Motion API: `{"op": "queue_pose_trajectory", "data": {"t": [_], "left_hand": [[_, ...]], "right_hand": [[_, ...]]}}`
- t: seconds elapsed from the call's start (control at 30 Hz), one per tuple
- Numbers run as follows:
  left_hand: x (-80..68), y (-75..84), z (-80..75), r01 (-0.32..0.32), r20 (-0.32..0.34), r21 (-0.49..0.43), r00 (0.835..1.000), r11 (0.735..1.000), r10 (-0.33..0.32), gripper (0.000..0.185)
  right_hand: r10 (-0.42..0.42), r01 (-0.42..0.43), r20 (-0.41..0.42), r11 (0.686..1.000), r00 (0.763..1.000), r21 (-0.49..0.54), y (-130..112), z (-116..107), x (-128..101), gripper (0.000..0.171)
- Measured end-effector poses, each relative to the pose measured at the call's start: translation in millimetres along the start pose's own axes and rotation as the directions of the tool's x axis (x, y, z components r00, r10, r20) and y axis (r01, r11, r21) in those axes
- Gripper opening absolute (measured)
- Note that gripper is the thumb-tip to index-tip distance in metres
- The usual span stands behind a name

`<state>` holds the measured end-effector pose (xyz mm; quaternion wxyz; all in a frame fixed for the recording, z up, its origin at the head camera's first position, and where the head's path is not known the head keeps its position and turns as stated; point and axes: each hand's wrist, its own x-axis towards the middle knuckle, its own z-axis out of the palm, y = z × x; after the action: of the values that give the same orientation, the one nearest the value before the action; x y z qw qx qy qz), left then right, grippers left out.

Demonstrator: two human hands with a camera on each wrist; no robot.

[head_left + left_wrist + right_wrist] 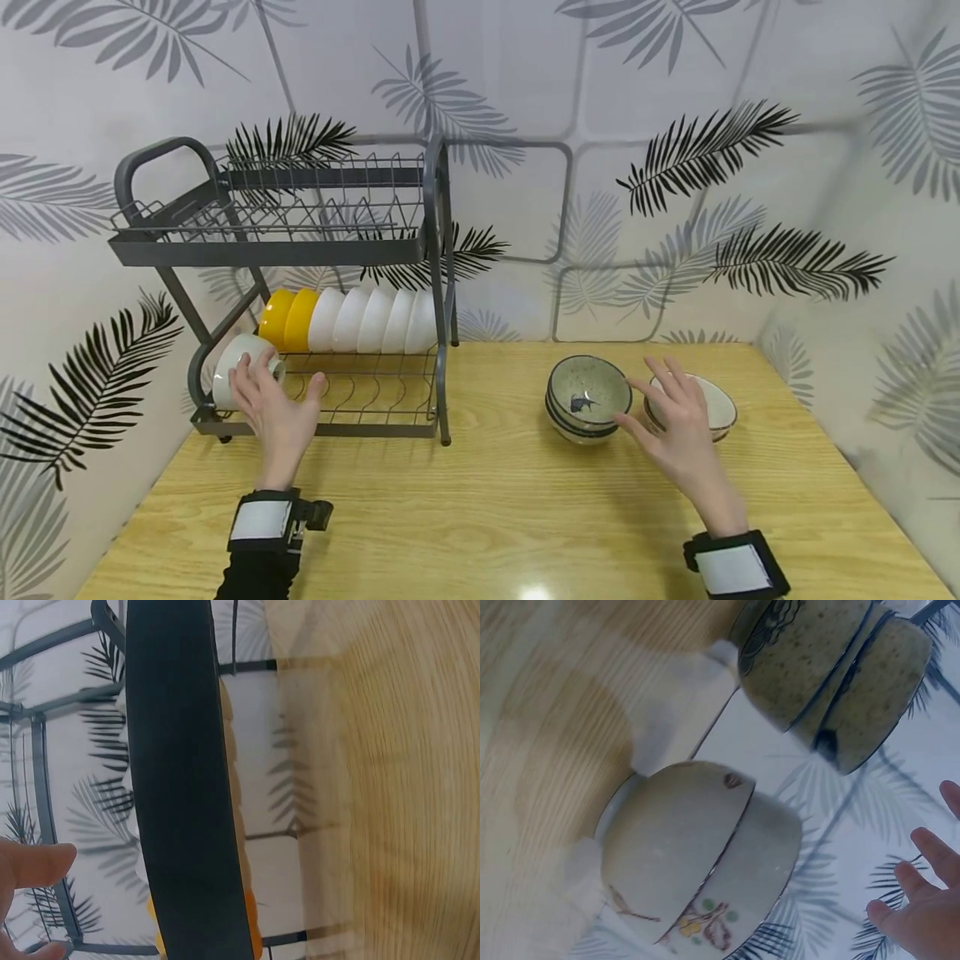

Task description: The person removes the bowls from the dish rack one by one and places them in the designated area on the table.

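Observation:
My left hand (281,417) is at the front left of the dish rack's lower tier, fingers extended and thumb apart. Its fingers overlap a pale bowl (234,362) lying on its side there; whether they touch it, I cannot tell. Over to the right, my right hand (682,429) hovers with spread fingers between two bowl stacks, holding nothing. One is a stack of speckled bowls (588,387) with a dark blue motif inside. Partly hidden behind the hand is a stack of white bowls (682,847) with a floral pattern. In the right wrist view, the fingers (937,855) stand clear of both stacks.
On the rack's lower tier, yellow bowls (288,321) and several white bowls (371,321) stand on edge in a row. The dark wire rack (262,252) has an upper tier above them. The wooden table (487,508) meets a leaf-patterned wall behind.

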<state>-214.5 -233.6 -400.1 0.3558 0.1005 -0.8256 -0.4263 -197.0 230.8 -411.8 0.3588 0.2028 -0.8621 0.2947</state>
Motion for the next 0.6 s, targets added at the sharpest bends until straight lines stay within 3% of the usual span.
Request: {"op": "queue_pose_trajectory", "data": {"t": [0.33, 0.6], "left_hand": [[22.9, -18.8, -16.9, 0.126, -0.076, -0.003, 0.989, 0.992, -0.126, 0.084], [44.3, -32.1, -29.1, 0.217, -0.055, 0.005, 0.975, 0.976, -0.217, 0.074]], "right_hand": [[-0.063, 0.059, 0.033, 0.991, 0.997, 0.119, -21.7, 12.9, -3.6, 0.050], [-0.052, 0.023, 0.109, 0.968, 0.993, 0.248, -34.2, 21.6, -9.6, 0.052]]}}
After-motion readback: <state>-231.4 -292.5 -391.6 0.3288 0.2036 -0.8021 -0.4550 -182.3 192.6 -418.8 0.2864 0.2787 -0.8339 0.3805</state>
